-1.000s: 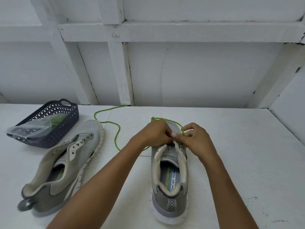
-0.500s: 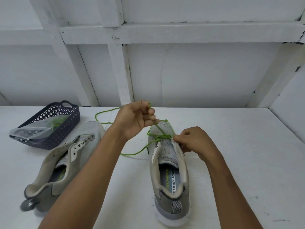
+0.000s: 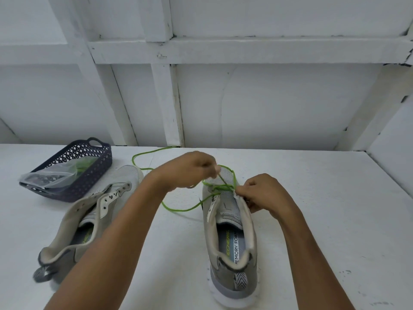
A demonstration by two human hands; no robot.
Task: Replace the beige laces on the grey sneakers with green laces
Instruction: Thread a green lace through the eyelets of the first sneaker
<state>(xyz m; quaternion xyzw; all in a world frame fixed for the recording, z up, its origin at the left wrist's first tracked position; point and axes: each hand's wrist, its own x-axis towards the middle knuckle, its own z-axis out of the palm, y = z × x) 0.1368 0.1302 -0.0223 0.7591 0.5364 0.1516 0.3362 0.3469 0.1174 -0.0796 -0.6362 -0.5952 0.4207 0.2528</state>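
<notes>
Left hand point(image 3: 187, 171) is pinching the green lace point(image 3: 221, 187) and pulling it through. Right hand point(image 3: 263, 193) is gripping the sneaker point(image 3: 232, 253) at its eyelets. Overpulling risks leaving unequal lace ends.

Matt mesh-cloth sneaker point(image 3: 225, 211) beside the right grip point(image 3: 266, 193), cord-like green lace point(image 3: 220, 187), dark plastic basket point(image 3: 89, 182), rough matt white table point(image 3: 312, 198).

Insole point(image 3: 236, 248) of rt sneaker point(image 3: 230, 280): "MEMORY FOA…", end cut off. Green brand word beside it, illegible.

Left hand point(image 3: 187, 171), right hand point(image 3: 263, 193) on green lace point(image 3: 220, 187)
</notes>
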